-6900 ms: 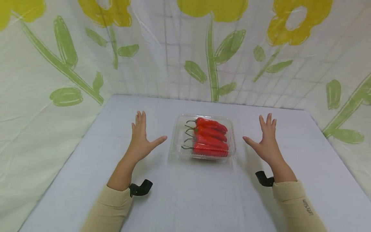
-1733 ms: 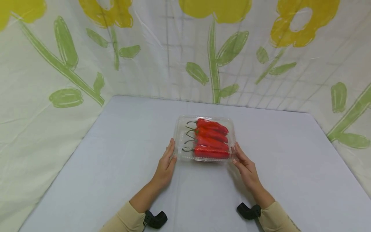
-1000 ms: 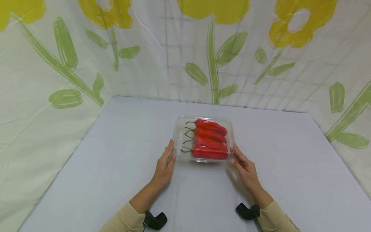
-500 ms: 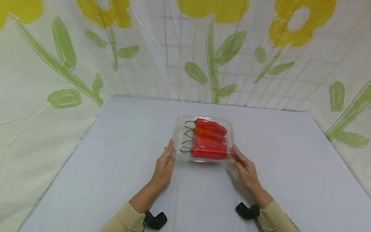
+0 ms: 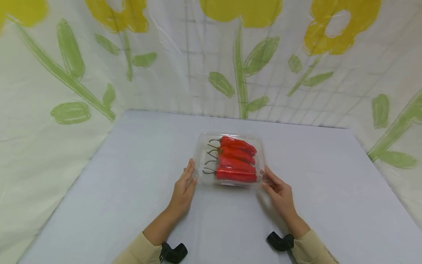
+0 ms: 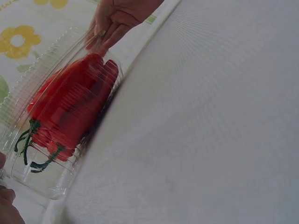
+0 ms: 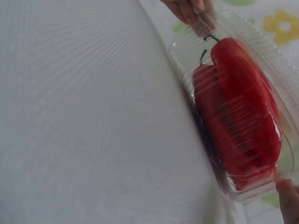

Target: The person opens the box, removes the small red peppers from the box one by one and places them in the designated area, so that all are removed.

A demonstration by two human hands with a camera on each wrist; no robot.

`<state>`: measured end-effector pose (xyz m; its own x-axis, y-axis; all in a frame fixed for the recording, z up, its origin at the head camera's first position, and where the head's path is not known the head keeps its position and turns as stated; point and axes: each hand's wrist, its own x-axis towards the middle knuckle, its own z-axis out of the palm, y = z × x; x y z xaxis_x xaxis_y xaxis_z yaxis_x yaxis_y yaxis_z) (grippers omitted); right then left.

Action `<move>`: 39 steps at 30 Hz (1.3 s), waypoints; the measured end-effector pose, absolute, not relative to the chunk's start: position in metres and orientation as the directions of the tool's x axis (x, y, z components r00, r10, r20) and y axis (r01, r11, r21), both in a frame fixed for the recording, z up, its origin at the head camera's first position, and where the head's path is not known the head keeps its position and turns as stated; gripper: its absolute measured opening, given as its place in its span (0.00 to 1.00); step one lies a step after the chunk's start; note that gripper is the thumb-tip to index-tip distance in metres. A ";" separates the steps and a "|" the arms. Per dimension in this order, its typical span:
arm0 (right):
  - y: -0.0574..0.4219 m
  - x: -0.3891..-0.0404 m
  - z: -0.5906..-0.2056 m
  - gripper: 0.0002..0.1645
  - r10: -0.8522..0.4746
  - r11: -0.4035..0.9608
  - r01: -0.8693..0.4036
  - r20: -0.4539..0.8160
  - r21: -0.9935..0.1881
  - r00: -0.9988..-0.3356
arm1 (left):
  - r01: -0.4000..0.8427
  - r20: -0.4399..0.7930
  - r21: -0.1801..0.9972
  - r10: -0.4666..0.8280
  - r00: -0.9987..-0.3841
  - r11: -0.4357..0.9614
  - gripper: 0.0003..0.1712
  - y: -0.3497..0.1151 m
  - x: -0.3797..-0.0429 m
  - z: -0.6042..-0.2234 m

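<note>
A clear plastic clamshell box stands on the table in the head view, its lid down. Several red peppers lie side by side in it, green stems pointing left. My left hand holds the box's left side, fingers along the wall and thumb near the front corner. At the right front corner, my right hand pinches the rim between thumb and fingers. The left wrist view shows the peppers through the clear wall, with the right hand at the far end. Fingertips under the rim are partly hidden.
The table has a pale cover and reaches back to a white curtain printed with yellow flowers and green leaves. Black curved wrist mounts sit at both sleeve cuffs.
Earliest, both hands were spread open on either side of the box, apart from it. They then came inward onto its sides. Over the last second or so, hands and box have hardly moved.
</note>
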<state>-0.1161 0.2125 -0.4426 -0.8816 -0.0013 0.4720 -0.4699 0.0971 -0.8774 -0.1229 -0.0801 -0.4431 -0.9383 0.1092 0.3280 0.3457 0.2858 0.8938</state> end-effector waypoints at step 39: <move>0.212 -0.240 -0.349 0.47 -0.264 0.397 -0.269 0.172 -0.877 -0.949 | 0.348 0.231 0.876 0.343 -0.910 0.334 0.47 -0.090 -0.262 -0.348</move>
